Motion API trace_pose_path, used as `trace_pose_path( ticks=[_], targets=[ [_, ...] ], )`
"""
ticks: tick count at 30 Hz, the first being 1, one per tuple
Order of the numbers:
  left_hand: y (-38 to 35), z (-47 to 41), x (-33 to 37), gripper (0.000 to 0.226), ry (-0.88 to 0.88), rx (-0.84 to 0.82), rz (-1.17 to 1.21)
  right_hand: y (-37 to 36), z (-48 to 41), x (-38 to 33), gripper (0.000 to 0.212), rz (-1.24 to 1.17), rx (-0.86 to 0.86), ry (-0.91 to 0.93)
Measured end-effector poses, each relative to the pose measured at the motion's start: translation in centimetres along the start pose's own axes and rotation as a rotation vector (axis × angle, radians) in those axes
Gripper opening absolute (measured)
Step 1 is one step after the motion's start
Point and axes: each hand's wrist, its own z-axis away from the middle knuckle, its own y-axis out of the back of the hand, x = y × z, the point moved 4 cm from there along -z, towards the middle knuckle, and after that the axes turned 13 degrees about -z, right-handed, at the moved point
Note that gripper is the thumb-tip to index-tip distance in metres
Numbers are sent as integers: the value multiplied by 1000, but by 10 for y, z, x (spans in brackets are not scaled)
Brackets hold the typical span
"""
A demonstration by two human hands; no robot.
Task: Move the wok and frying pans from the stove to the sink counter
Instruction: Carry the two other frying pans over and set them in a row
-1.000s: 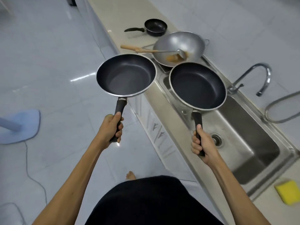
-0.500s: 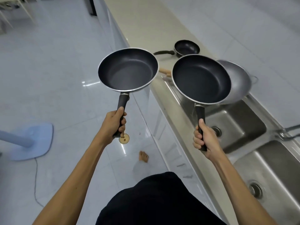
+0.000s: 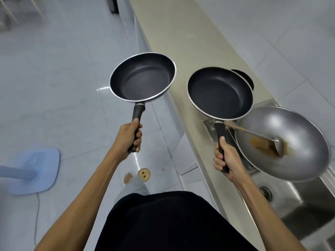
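Carrying two pans: left hand (image 3: pixel 129 137) clenches left frying pan (image 3: pixel 143 77); right hand (image 3: pixel 224 157) clenches right frying pan (image 3: pixel 220 93), which risks clipping the wok (image 3: pixel 299 131) close beside it.

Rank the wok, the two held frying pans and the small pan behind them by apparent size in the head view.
1. Wok, largest.
2. Left-hand pan and right-hand pan: look alike, unranked.
3. Small pan, mostly hidden and farther away, so unsure.

Both hands (image 3: pixel 129 135) fisted; arms outstretched.
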Motion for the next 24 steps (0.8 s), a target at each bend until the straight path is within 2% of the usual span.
trace_pose_path(
  ticks=[6,15,24],
  targets=[
    [59,-107,36,36,9,-26,-67,-70,-82,-10,54,-65,103,-8],
    [152,-261,125,37,40,-212,-203,-221,-182,-23,50,-197,248,14],
    [165,-387,191,37,12,-339,-307,-283,-249,-43,50,-243,347,9]
  ],
)
